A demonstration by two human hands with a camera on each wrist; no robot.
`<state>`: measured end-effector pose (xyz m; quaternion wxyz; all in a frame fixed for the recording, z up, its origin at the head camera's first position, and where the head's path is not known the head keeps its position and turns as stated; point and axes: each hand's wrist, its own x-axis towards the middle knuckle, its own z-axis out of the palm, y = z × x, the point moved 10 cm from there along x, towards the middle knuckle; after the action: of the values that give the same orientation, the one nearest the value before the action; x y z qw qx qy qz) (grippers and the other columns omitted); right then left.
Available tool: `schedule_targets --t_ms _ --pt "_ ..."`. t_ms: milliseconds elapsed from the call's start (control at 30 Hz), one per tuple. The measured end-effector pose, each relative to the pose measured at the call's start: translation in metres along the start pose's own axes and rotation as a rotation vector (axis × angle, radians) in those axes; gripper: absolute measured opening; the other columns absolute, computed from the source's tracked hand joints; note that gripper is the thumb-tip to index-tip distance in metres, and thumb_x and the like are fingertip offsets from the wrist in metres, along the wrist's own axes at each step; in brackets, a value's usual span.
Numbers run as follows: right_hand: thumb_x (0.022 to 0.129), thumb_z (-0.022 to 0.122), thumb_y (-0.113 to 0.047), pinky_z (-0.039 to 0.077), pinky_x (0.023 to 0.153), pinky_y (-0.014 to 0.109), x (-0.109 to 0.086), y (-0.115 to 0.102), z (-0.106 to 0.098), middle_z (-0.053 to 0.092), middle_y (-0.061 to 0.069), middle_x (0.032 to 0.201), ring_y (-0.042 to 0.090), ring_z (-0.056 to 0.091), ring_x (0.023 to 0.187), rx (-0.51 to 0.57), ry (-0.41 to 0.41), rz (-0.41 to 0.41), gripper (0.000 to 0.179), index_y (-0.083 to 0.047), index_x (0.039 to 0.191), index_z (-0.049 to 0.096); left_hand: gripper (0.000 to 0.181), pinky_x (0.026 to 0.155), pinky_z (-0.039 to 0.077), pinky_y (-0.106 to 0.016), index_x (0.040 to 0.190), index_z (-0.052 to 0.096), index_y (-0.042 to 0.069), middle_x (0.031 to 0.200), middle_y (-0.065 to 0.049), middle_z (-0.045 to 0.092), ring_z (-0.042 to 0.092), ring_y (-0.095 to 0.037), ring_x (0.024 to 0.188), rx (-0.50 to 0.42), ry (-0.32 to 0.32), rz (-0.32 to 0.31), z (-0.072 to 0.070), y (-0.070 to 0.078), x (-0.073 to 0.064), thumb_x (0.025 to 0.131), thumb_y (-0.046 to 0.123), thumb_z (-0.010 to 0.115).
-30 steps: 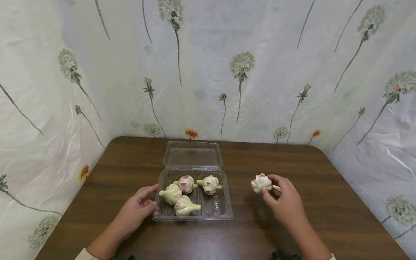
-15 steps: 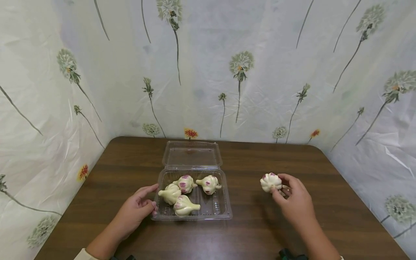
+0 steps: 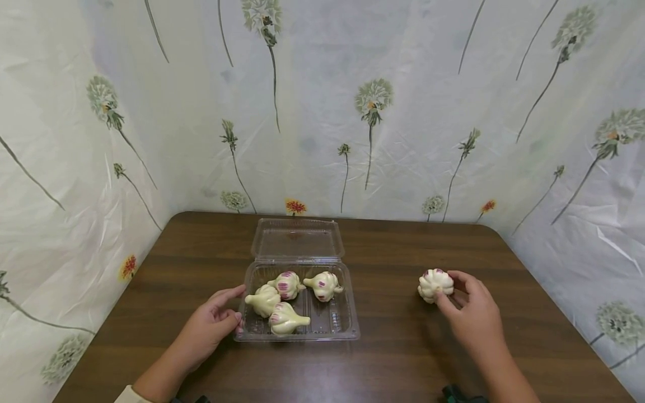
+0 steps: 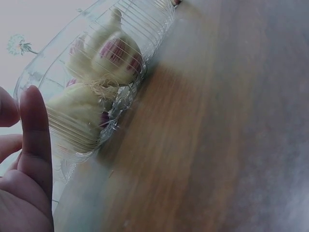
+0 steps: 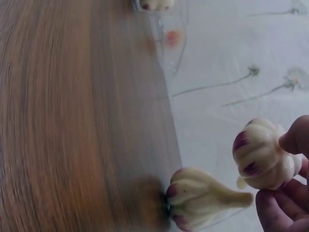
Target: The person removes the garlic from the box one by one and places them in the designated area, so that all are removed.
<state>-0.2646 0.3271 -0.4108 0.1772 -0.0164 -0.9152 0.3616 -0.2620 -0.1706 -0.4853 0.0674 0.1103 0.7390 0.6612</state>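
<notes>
My right hand [image 3: 472,307] pinches a white garlic bulb [image 3: 434,284] with purple streaks between thumb and fingers, above the right side of the table. In the right wrist view a second garlic bulb [image 5: 195,199] stands below the held one, neck pointing up near the fingertips; in the head view it is hidden. My left hand [image 3: 209,330] rests thumb and fingers against the left side of a clear plastic clamshell container [image 3: 347,322]. Several garlic bulbs lie inside it, among them one with its neck to the right [image 3: 288,319]. Its hinged lid [image 3: 298,239] lies back.
The brown wooden table [image 3: 383,358] carries all of this. Behind it and along both sides hangs a pale curtain [image 3: 312,101] printed with dandelions. A dark wrist strap [image 3: 461,395] shows under the right forearm.
My right hand has moved steadily to the right with the garlic bulb, away from the container. The left hand and container have stayed in place.
</notes>
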Motion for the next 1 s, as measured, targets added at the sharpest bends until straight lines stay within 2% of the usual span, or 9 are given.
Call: schedule_targets --t_ms 200,433,533,600,667,733,867,967,1000 --pt "0.100 0.070 -0.024 0.043 0.080 -0.005 -0.002 0.007 -0.006 0.057 0.023 0.133 0.041 0.068 0.117 -0.018 0.023 0.002 0.051 0.002 0.141 0.055 0.060 0.077 0.063 -0.026 0.157 0.041 -0.004 0.156 -0.023 0.036 0.066 -0.010 0.085 -0.010 -0.002 -0.002 0.001 0.001 -0.001 0.100 -0.005 0.061" --pt "0.101 0.067 -0.024 0.043 0.078 -0.004 -0.002 0.012 -0.015 0.055 0.026 0.136 0.043 0.066 0.119 -0.002 0.030 0.031 0.053 0.003 0.145 0.052 0.060 0.076 0.062 -0.026 0.156 0.041 -0.006 0.156 -0.025 0.036 0.066 -0.010 0.085 -0.030 -0.004 0.026 0.002 0.005 -0.003 0.100 -0.005 0.062" --pt "0.101 0.067 -0.025 0.045 0.076 -0.003 -0.001 0.015 -0.022 0.057 0.024 0.136 0.037 0.068 0.116 -0.011 0.051 0.062 0.053 0.001 0.145 0.053 0.060 0.076 0.062 -0.026 0.156 0.040 -0.006 0.156 -0.026 0.036 0.066 -0.010 0.085 -0.032 -0.006 0.026 0.002 0.004 -0.002 0.100 -0.005 0.062" --pt "0.101 0.068 -0.026 0.046 0.075 -0.003 -0.001 0.019 -0.026 0.059 0.023 0.136 0.027 0.071 0.111 -0.019 0.069 0.087 0.053 0.000 0.145 0.054 0.060 0.076 0.062 -0.026 0.156 0.040 -0.006 0.156 -0.026 0.036 0.066 -0.010 0.085 -0.031 -0.006 0.026 0.002 0.004 -0.002 0.100 -0.005 0.062" --pt "0.100 0.068 -0.028 0.046 0.074 -0.002 -0.001 0.023 -0.030 0.060 0.022 0.136 0.021 0.071 0.108 -0.028 0.081 0.112 0.054 -0.001 0.145 0.054 0.060 0.076 0.062 -0.026 0.156 0.040 -0.006 0.156 -0.026 0.036 0.066 -0.010 0.085 -0.028 -0.005 0.024 0.002 0.005 -0.002 0.100 -0.005 0.062" --pt "0.100 0.068 -0.029 0.046 0.073 -0.002 -0.001 0.027 -0.032 0.060 0.022 0.137 0.022 0.071 0.108 -0.033 0.088 0.130 0.055 -0.001 0.146 0.054 0.061 0.076 0.062 -0.026 0.156 0.040 -0.007 0.156 -0.026 0.036 0.066 -0.010 0.085 -0.029 -0.005 0.024 0.002 0.005 -0.002 0.099 -0.005 0.061" --pt "0.101 0.067 -0.030 0.045 0.073 -0.003 -0.001 0.032 -0.034 0.059 0.022 0.138 0.033 0.070 0.113 -0.029 0.095 0.144 0.057 -0.001 0.147 0.053 0.061 0.076 0.062 -0.025 0.156 0.039 -0.008 0.156 -0.027 0.035 0.065 -0.009 0.085 -0.033 -0.008 0.027 0.002 0.006 -0.003 0.100 -0.006 0.061" --pt "0.101 0.067 -0.030 0.046 0.073 -0.003 -0.002 0.035 -0.038 0.059 0.021 0.139 0.014 0.070 0.106 -0.022 0.112 0.163 0.057 -0.002 0.148 0.053 0.060 0.075 0.062 -0.025 0.156 0.039 -0.008 0.156 -0.027 0.035 0.065 -0.009 0.084 -0.029 -0.011 0.030 0.003 0.007 -0.003 0.100 -0.005 0.061" --pt "0.101 0.068 -0.030 0.046 0.073 -0.003 -0.002 0.037 -0.039 0.059 0.021 0.139 0.012 0.069 0.105 -0.022 0.117 0.170 0.057 -0.002 0.148 0.052 0.060 0.075 0.062 -0.025 0.156 0.040 -0.007 0.156 -0.027 0.035 0.065 -0.009 0.084 -0.028 -0.011 0.031 0.003 0.007 -0.003 0.100 -0.005 0.061"
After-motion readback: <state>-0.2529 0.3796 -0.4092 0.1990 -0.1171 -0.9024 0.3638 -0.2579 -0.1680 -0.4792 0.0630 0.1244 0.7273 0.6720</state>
